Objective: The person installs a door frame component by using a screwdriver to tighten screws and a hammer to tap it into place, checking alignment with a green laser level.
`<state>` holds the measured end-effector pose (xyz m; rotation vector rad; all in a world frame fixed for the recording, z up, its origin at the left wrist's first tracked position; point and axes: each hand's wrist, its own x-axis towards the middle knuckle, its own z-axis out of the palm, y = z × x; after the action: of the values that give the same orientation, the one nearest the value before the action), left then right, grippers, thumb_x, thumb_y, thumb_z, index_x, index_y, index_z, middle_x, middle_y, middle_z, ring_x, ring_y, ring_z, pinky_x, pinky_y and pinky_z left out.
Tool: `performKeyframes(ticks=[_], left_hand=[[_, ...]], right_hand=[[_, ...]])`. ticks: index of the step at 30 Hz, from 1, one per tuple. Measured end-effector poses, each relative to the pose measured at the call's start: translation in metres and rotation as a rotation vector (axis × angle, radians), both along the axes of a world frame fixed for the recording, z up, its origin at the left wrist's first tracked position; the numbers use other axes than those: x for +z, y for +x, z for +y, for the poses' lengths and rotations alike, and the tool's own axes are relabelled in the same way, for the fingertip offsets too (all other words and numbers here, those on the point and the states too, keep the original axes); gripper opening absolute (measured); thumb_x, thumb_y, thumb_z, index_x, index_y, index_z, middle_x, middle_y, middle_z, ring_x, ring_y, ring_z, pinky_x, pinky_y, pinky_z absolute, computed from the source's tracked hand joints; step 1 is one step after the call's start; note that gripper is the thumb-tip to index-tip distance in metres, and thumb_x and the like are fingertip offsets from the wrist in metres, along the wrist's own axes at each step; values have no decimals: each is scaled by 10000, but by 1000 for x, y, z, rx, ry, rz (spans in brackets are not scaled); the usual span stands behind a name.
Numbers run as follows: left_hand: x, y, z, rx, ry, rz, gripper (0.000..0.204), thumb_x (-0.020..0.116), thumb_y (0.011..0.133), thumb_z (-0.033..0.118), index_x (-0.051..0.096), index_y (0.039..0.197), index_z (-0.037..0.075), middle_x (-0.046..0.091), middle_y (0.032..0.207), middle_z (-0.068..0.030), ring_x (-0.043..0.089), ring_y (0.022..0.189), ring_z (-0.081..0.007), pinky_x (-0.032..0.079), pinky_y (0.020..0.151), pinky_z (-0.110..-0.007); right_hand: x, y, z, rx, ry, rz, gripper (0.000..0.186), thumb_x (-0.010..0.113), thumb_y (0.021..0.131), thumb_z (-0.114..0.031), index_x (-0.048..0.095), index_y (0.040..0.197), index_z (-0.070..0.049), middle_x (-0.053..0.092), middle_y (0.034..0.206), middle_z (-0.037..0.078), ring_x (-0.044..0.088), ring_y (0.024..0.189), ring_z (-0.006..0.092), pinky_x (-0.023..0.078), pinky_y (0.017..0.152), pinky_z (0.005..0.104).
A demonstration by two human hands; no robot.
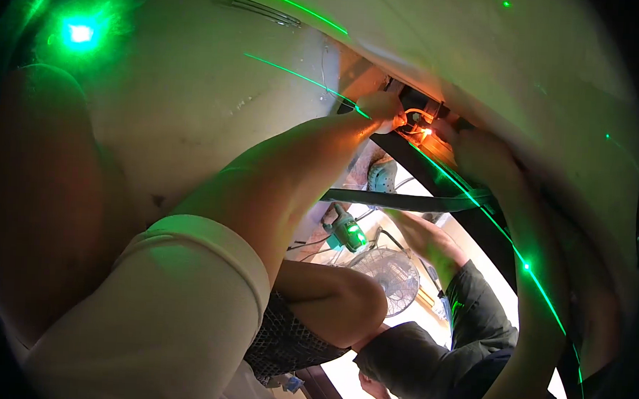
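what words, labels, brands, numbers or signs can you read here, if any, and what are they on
None can be read anywhere in this picture.
Device with green lights: any marking is too small and lost in glare.
Fan: no lettering can be made out.
Wire and parts between the left hand and right hand: too small and glare-lit to show any text.
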<state>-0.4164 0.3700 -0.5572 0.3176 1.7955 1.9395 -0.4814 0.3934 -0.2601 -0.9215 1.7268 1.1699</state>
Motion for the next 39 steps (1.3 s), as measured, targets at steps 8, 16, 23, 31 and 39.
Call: performKeyframes(ticks=[8,16,23,31,39], left_hand=[[21,-3,-14,-64,-109,-125,194,770,908,363,863,1023,237,810,1000,-71,764,934,-301,599,802,-439],[28,-8,-28,-57,22,-149,188,755,900,343,860,1002,223,809,996,-92,768,924,-315,603,812,-441],[17,-2,-19,-44,2,-84,169,742,891,312,857,980,226,809,992,-103,772,925,-329,610,827,-443],[3,0,-7,-10,3,-43,171,768,866,295,854,974,194,802,978,-109,765,932,-333,600,817,-448],[14,-4,-10,-91,-46,-71,199,708,941,311,841,1024,189,801,1028,-114,767,989,-341,616,831,-450]], right_hand=[[1,0,-8,-37,178,-21,382,478,1083,-303,609,1417,-171,749,856,149,746,749,349,597,678,509],[-1,-8,6,-259,333,6,286,497,1050,-146,685,1249,-64,746,1106,156,726,1063,284,589,924,434],[30,7,44,-691,-329,82,326,486,1077,-195,673,1336,-128,742,1107,168,711,1059,281,558,907,452],[6,-5,-6,-206,97,-2,426,368,1153,-361,523,1467,-117,736,1020,218,739,892,394,571,781,542],[8,-1,-1,-192,43,16,449,352,1163,-427,604,1454,-195,751,908,192,751,877,394,583,780,544]])
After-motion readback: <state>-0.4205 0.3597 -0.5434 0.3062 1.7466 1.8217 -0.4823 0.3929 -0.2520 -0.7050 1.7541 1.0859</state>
